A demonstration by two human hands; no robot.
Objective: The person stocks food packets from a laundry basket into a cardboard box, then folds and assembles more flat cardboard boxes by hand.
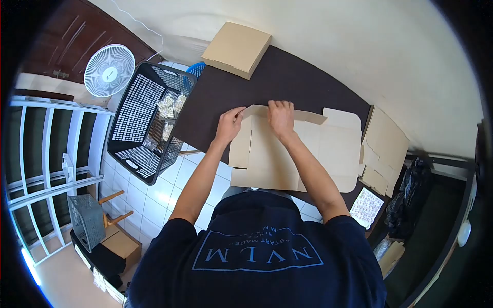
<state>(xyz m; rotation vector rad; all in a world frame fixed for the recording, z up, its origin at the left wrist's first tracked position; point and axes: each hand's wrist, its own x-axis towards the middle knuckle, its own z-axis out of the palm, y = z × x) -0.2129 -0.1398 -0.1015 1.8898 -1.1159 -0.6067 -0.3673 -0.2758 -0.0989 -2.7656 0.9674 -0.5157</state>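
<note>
A partly folded cardboard box (275,159) lies on the dark table in front of me, its far side flap standing up. My left hand (229,126) pinches the box at its far left corner, where a small flap is turned. Along the raised far flap, my right hand (281,119) has its fingers curled over the edge, with the thumb side hidden. The wide lid panel (339,149) spreads flat to the right of my right forearm.
A closed cardboard box (237,49) sits at the table's (308,77) far edge. Flat cardboard blanks (387,146) lean at the right, near a patterned sheet (366,208). Left of the table stand a grey basket (136,110) holding small packets and a white fan (109,71).
</note>
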